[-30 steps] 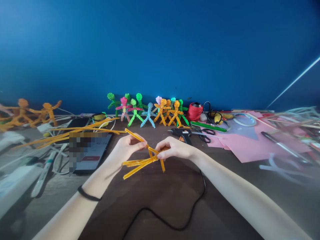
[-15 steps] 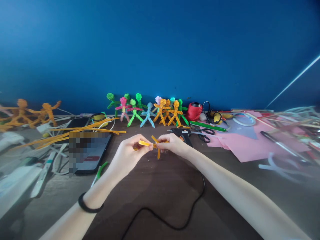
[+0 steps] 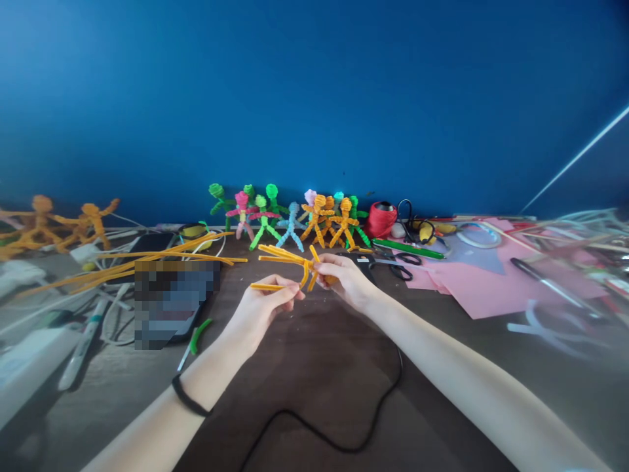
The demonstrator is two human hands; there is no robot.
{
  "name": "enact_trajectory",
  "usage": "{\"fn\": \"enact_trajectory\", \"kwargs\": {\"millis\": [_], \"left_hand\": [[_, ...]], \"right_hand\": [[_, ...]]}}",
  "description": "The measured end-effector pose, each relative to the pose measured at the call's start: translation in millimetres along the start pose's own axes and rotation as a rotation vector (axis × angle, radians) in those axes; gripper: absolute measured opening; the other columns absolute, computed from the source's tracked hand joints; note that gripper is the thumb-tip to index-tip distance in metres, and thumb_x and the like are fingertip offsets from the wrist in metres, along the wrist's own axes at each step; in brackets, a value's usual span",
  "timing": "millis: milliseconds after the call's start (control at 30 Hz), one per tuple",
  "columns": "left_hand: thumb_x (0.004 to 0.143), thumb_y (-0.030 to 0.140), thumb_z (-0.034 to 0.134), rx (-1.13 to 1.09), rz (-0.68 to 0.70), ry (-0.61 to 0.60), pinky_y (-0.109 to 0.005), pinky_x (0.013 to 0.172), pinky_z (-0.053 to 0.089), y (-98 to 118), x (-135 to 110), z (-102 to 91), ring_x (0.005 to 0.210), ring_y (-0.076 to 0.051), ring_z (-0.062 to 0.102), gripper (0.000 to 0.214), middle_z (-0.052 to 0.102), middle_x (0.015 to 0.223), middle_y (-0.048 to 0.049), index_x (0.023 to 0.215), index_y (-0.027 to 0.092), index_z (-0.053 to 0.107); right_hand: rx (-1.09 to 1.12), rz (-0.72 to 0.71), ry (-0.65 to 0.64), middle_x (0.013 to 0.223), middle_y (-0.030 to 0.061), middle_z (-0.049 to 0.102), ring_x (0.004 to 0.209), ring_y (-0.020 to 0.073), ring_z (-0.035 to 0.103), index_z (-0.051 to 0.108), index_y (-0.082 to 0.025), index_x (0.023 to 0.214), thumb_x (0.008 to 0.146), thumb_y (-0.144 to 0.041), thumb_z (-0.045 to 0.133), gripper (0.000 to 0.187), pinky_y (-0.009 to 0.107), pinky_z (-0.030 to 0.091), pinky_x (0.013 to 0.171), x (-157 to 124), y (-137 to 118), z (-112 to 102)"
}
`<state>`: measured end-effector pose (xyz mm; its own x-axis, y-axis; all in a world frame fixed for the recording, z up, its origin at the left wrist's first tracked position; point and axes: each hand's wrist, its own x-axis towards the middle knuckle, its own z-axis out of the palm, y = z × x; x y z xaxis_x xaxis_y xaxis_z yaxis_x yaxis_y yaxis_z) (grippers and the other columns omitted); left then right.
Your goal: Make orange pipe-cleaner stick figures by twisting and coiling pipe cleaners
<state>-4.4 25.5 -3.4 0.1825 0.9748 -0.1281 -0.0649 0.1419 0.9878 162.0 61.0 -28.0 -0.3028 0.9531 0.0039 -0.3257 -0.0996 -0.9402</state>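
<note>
Between my hands is a bundle of orange pipe cleaners (image 3: pixel 282 256), with straight ends pointing left and a crossing pair of short ends near my right fingers. My right hand (image 3: pixel 343 276) is closed around the joined part on the right side; what lies under its fingers is partly hidden. My left hand (image 3: pixel 271 303) pinches one orange strand, which bends down from the bundle and sticks out to the left past the thumb. Behind them stands a row of small figures twisted from pipe cleaners, among them a green one (image 3: pixel 265 223) and an orange one (image 3: pixel 346 223).
Loose orange pipe cleaners (image 3: pixel 162 257) lie on the left by a phone (image 3: pixel 199 314). A red twine spool (image 3: pixel 381 219), a glue gun (image 3: pixel 362 261), scissors (image 3: pixel 403 269) and pink paper (image 3: pixel 484 288) sit to the right. A black cord (image 3: pixel 314 432) curves across the table's front.
My left hand has moved slightly down and left, pulling one strand down from the bundle. The other strands now show above it. My right hand stays nearly in place.
</note>
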Motion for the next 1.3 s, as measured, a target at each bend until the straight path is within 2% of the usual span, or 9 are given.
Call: {"fn": "enact_trajectory", "kwargs": {"millis": [167, 400, 567, 667, 833, 1000, 1300], "left_hand": [[0.054, 0.02, 0.074, -0.209, -0.113, 0.02, -0.018, 0.051, 0.041, -12, 11, -8.6, 0.048, -0.004, 0.048, 0.017, 0.062, 0.058, 0.0002, 0.059, 0.013, 0.06], [0.051, 0.015, 0.075, -0.232, -0.131, 0.063, -0.019, 0.051, 0.043, -14, 17, -15.3, 0.052, -0.007, 0.052, 0.017, 0.063, 0.061, -0.0007, 0.064, 0.014, 0.065], [0.053, 0.024, 0.074, -0.064, 0.003, -0.114, -0.021, 0.057, 0.044, -8, 16, -25.5, 0.06, -0.011, 0.056, 0.02, 0.062, 0.064, -0.001, 0.064, 0.013, 0.062], [0.057, 0.028, 0.072, 0.095, -0.029, -0.144, -0.023, 0.055, 0.043, -4, 17, -32.0, 0.059, -0.013, 0.058, 0.022, 0.063, 0.064, -0.0015, 0.065, 0.014, 0.059], [0.057, 0.032, 0.071, 0.271, -0.01, -0.099, -0.02, 0.045, 0.037, -4, 22, -35.1, 0.047, -0.009, 0.051, 0.024, 0.058, 0.054, 0.0021, 0.064, 0.014, 0.058], [0.057, 0.029, 0.072, 0.283, -0.036, -0.049, -0.022, 0.059, 0.045, -1, 21, -32.6, 0.06, -0.012, 0.06, 0.021, 0.065, 0.063, -0.0002, 0.066, 0.015, 0.06], [0.061, 0.027, 0.069, 0.314, -0.097, -0.075, -0.027, 0.067, 0.049, 4, 22, -35.8, 0.066, -0.017, 0.065, 0.019, 0.069, 0.064, -0.0033, 0.073, 0.015, 0.06]], "right_hand": [[0.045, -0.017, -0.093, 0.051, -0.0041, 0.048, 0.047, 0.0059, 0.041, 0.054, -0.014, 0.062, 0.064, -0.023, 0.062, 0.012, 0.022, 0.027, 0.047, -4, -4, 4], [-0.01, 0.016, -0.219, 0.054, -0.0038, 0.048, 0.048, 0.0059, 0.041, 0.056, -0.015, 0.065, 0.065, -0.021, 0.062, 0.009, 0.021, 0.029, 0.049, -10, -6, 7], [-0.14, 0.025, -0.378, 0.057, -0.003, 0.05, 0.05, 0.0056, 0.041, 0.06, -0.013, 0.071, 0.067, -0.022, 0.061, 0.009, 0.02, 0.029, 0.048, -11, -5, 5], [-0.295, 0.061, -0.433, 0.06, -0.0019, 0.053, 0.053, 0.0067, 0.044, 0.062, -0.012, 0.074, 0.067, -0.023, 0.061, 0.013, 0.02, 0.032, 0.05, -11, -6, 5], [-0.482, 0.103, -0.423, 0.059, -0.0017, 0.053, 0.055, 0.0078, 0.046, 0.063, -0.012, 0.074, 0.066, -0.023, 0.06, 0.014, 0.02, 0.036, 0.052, -10, -8, 5], [-0.595, 0.108, -0.398, 0.055, -0.0019, 0.052, 0.054, 0.0084, 0.046, 0.063, -0.012, 0.071, 0.066, -0.023, 0.059, 0.013, 0.02, 0.036, 0.05, -9, -5, 4], [-0.703, 0.076, -0.316, 0.052, -0.0025, 0.053, 0.049, 0.0076, 0.045, 0.064, -0.012, 0.069, 0.065, -0.022, 0.058, 0.013, 0.019, 0.034, 0.048, -5, 4, 1]]}}
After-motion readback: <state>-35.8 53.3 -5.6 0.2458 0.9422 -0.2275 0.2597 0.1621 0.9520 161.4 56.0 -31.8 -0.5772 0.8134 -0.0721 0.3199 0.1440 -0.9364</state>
